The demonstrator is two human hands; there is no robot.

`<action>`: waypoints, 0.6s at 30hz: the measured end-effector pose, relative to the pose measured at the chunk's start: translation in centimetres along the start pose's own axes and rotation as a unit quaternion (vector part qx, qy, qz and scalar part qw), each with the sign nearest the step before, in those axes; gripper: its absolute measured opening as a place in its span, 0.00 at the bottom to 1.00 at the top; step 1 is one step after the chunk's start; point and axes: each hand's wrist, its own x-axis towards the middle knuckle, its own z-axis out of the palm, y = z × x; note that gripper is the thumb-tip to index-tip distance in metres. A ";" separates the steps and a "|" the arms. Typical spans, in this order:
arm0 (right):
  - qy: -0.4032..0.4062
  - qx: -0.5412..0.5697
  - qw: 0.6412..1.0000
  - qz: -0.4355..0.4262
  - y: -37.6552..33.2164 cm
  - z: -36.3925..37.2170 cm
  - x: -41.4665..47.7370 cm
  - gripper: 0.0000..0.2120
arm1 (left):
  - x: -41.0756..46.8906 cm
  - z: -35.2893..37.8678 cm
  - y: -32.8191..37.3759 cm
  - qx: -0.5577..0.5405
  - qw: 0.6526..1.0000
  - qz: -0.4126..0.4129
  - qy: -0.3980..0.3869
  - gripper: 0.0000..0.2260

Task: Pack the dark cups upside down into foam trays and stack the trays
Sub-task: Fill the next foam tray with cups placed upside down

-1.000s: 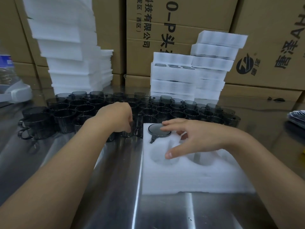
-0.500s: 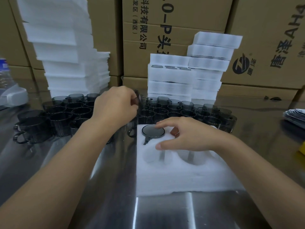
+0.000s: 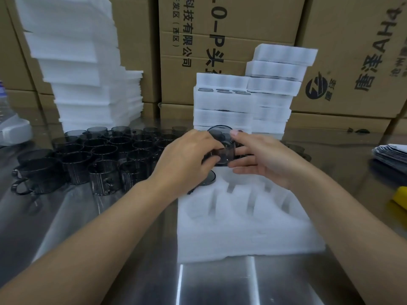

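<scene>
Two hands meet over the far end of the foam tray, and both grasp one dark cup. The left hand curls its fingers round the cup's left side. The right hand pinches its right side, thumb up at the rim and fingers beneath. The cup hangs in the air just above the tray's far pockets, with its round rim showing toward the far side; its exact tilt is hard to tell.

The tray lies on the metal table, near and right of centre. In its far left pocket sits a second cup, bottom up and half hidden by the left hand. The other pockets in sight show white foam.

Left of the tray, a crowd of loose cups stands mouth up on the table, touching one another. Far behind the hands rise two stacks of filled trays. In the left stack, three round cup bottoms show under the top tray. At the far left leans a tall pile of foam. Cardboard boxes wall the far side. At the right edge lie a sheaf of flat packets and something yellow.
</scene>
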 end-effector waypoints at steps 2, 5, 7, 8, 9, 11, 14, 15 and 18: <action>0.017 0.011 1.000 -0.012 0.1 0.2 0.0 0.18 | -0.2 0.5 0.2 -0.015 1.000 -0.014 -0.007 0.08; 0.029 0.010 0.999 -0.015 0.3 0.3 0.1 0.16 | -0.5 0.9 0.4 -0.079 0.996 -0.034 -0.006 0.10; 0.040 0.007 0.999 -0.019 0.2 0.4 0.1 0.15 | -0.6 1.0 0.4 -0.129 0.990 -0.047 0.020 0.19; 0.050 0.003 0.999 -0.022 0.2 0.4 0.2 0.16 | -0.7 1.1 0.4 -0.147 0.987 -0.059 0.035 0.23; 0.058 -0.001 0.998 -0.026 0.1 0.4 0.2 0.15 | -0.7 1.1 0.4 -0.164 0.982 -0.074 0.051 0.26; 0.069 -0.001 0.997 -0.031 0.1 0.4 0.2 0.13 | -0.7 1.1 0.4 -0.200 0.972 -0.094 0.079 0.27; 0.069 0.004 0.997 -0.032 0.1 0.3 0.1 0.10 | -0.7 1.2 0.4 -0.245 0.958 -0.108 0.099 0.23; 0.059 0.003 0.998 -0.033 0.1 0.3 0.0 0.10 | -0.7 1.3 0.4 -0.249 0.957 -0.115 0.096 0.22; 0.035 -0.004 0.999 -0.037 0.1 0.3 0.0 0.09 | -0.7 1.5 0.0 -0.239 0.960 -0.127 0.067 0.23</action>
